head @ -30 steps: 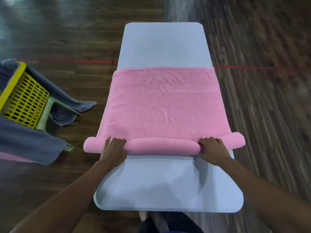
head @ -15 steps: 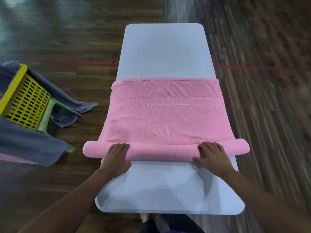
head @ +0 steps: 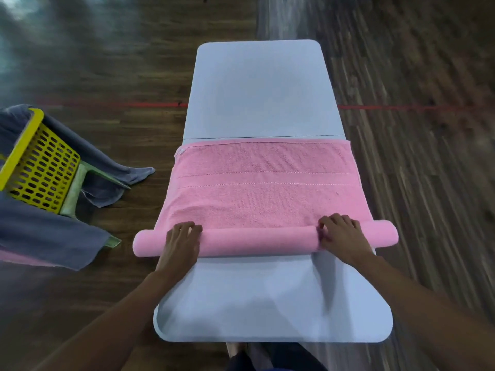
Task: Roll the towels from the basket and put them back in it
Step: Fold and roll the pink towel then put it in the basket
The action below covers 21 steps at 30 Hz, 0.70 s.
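Note:
A pink towel (head: 263, 194) lies across the white table (head: 259, 87), its near part wound into a roll (head: 257, 241) that sticks out past both table sides. My left hand (head: 182, 241) presses on the roll near its left end, fingers curled over the top. My right hand (head: 341, 234) grips the roll near its right end. The flat part of the towel stretches away from the roll toward the table's middle seam. The yellow basket (head: 40, 167) sits at the left on a green stand, with grey towels (head: 45, 236) draped over it.
Dark wooden floor surrounds the narrow table on all sides, with a red line (head: 120, 104) running across it. A strip of pink cloth (head: 16, 257) shows under the grey towel at the far left. My legs (head: 257, 357) are at the table's near edge.
The roll has grown thicker and the flat part of the towel shorter; its far edge has slid toward me. Both hands stay on the roll and have shifted their grip.

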{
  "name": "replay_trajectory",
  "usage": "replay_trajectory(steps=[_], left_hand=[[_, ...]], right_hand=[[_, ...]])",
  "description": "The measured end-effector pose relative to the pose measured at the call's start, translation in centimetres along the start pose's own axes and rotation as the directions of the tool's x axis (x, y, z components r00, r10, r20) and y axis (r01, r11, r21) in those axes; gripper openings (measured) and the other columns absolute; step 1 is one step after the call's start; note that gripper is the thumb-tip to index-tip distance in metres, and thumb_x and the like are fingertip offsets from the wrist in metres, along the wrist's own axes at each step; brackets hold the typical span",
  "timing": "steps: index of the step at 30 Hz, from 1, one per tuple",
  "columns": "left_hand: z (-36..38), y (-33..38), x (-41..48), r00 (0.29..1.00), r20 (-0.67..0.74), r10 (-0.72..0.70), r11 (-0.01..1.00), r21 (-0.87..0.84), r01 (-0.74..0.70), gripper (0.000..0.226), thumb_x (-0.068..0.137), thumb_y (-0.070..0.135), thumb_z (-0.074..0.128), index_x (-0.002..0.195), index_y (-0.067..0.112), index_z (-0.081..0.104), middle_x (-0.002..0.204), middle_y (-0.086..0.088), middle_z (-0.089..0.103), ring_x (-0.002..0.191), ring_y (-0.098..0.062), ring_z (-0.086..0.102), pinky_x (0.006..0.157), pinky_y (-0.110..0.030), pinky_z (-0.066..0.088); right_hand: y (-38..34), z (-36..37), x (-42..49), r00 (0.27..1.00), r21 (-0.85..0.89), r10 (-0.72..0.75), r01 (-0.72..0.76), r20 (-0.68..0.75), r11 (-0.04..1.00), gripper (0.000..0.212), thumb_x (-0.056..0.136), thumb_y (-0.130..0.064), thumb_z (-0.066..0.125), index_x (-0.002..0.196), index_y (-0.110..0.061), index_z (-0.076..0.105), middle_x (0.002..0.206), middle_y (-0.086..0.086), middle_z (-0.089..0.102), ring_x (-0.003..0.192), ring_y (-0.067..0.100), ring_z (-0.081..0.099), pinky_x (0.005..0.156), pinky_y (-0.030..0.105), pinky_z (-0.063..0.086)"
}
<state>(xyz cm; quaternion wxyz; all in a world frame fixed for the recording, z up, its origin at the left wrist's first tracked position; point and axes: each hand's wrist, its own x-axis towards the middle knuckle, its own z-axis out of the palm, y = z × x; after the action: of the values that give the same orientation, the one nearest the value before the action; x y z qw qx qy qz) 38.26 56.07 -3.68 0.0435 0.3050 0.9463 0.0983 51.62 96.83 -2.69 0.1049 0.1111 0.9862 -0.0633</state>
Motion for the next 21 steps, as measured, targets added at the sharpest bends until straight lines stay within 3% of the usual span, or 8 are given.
replay_trajectory(steps=[3,5,7,11,14,16,18,21], left_hand=[[0.1,0.6,-0.6,0.998,0.021,0.055,0.998,0.028,-0.056,0.033,0.083,0.023,0.043,0.102,0.007,0.065,0.098,-0.01,0.065,0.088,-0.03,0.06,0.077,-0.045,0.052],[0.6,0.3,-1.2,0.993,0.118,0.023,0.999,0.031,-0.027,0.044,0.076,0.027,0.054,0.112,0.005,0.063,0.108,-0.01,0.065,0.097,-0.029,0.061,0.087,-0.045,0.051],[0.9,0.1,-1.4,0.979,0.203,-0.007,0.997,0.073,-0.008,0.058,0.068,0.021,0.069,0.122,0.004,0.059,0.117,-0.012,0.063,0.105,-0.031,0.059,0.094,-0.046,0.05],[0.7,0.8,-0.6,0.986,0.162,-0.031,0.994,0.105,0.014,0.05,0.061,0.01,0.079,0.108,0.006,0.064,0.1,-0.011,0.068,0.089,-0.03,0.062,0.079,-0.043,0.053],[-0.1,0.5,0.3,0.975,0.219,-0.025,0.998,0.069,0.01,0.035,0.072,0.028,0.061,0.101,0.009,0.065,0.091,-0.009,0.068,0.083,-0.03,0.06,0.078,-0.04,0.047],[-0.8,-0.1,1.0,0.917,0.389,-0.082,0.996,0.014,0.083,0.049,0.077,0.039,0.041,0.112,0.012,0.061,0.103,-0.011,0.065,0.097,-0.031,0.057,0.087,-0.041,0.042],[-1.0,-0.7,1.3,0.878,0.469,-0.096,0.993,-0.021,0.12,0.053,0.078,0.041,0.039,0.121,0.015,0.057,0.116,-0.01,0.061,0.109,-0.031,0.054,0.094,-0.042,0.039],[-0.5,-0.4,1.2,0.967,0.247,-0.059,0.998,0.041,0.051,0.044,0.074,0.02,0.06,0.117,0.013,0.059,0.113,-0.01,0.059,0.102,-0.035,0.055,0.086,-0.048,0.043]], right_hand=[[-0.4,0.7,-0.5,0.993,0.04,-0.037,0.042,-0.109,0.998,0.033,0.085,-0.034,0.038,0.091,-0.016,0.065,0.091,0.001,0.063,0.084,0.028,0.06,0.075,0.037,0.037],[-0.4,0.9,-1.1,0.994,0.055,-0.058,0.063,-0.096,0.996,0.029,0.085,-0.042,0.059,0.098,-0.017,0.065,0.098,-0.001,0.066,0.09,0.025,0.062,0.082,0.039,0.045],[-0.1,1.3,-1.7,0.997,0.033,-0.072,0.073,-0.04,0.997,0.049,0.068,-0.043,0.082,0.105,-0.017,0.064,0.103,-0.002,0.068,0.095,0.024,0.064,0.09,0.04,0.047],[0.1,1.3,-1.7,0.999,0.017,-0.051,0.051,0.01,0.999,0.052,0.065,-0.02,0.077,0.114,-0.02,0.06,0.109,-0.001,0.066,0.104,0.027,0.062,0.095,0.039,0.038],[-0.4,-0.4,-0.9,0.986,-0.036,-0.058,0.064,0.157,0.997,0.041,0.079,-0.042,0.064,0.116,-0.025,0.057,0.109,-0.006,0.064,0.106,0.022,0.056,0.092,0.038,0.034],[-0.4,-1.5,-0.4,0.952,0.044,-0.043,0.031,0.302,0.999,0.04,0.079,-0.049,0.058,0.113,-0.027,0.057,0.105,-0.007,0.064,0.101,0.021,0.055,0.088,0.038,0.033],[-0.2,-1.7,0.1,0.928,0.127,-0.018,-0.032,0.372,0.991,0.042,0.075,-0.049,0.056,0.111,-0.027,0.057,0.105,-0.005,0.062,0.1,0.021,0.053,0.087,0.038,0.032],[-0.2,-0.4,-0.1,0.985,0.055,0.016,-0.025,0.173,0.998,0.048,0.075,-0.04,0.066,0.119,-0.025,0.053,0.116,-0.001,0.053,0.11,0.026,0.048,0.092,0.041,0.033]])
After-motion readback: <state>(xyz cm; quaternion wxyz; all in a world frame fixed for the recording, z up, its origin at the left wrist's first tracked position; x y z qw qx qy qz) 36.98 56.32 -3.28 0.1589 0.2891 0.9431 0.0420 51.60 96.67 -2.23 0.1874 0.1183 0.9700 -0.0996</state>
